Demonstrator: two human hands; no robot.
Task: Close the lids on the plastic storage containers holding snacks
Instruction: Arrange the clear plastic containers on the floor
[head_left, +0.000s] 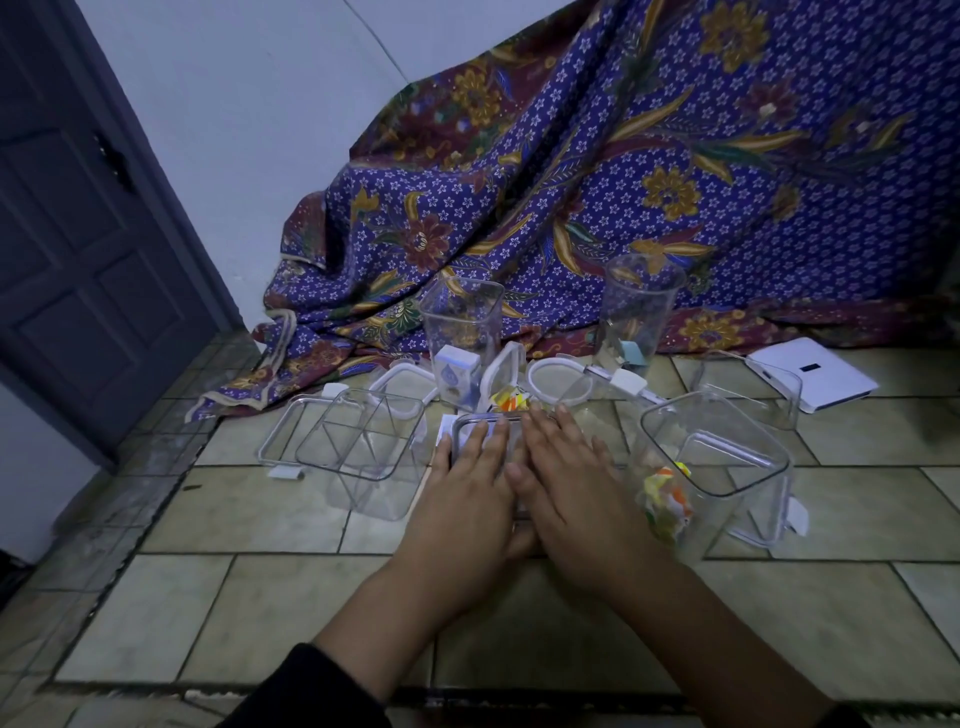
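Note:
Both my hands lie flat, side by side, on the lid of a clear square container in the middle of the tiled floor. My left hand and my right hand have their fingers spread on the lid and hide most of it. A colourful snack packet shows just behind the lid. To the right stands an open clear container holding yellow and orange snacks. To the left stands an open clear container with nothing visible inside. Two taller clear containers stand behind.
Loose white-rimmed lids lie on the floor behind the containers. A patterned blue cloth drapes over something at the back. A flat white box lies far right. A dark door is at left.

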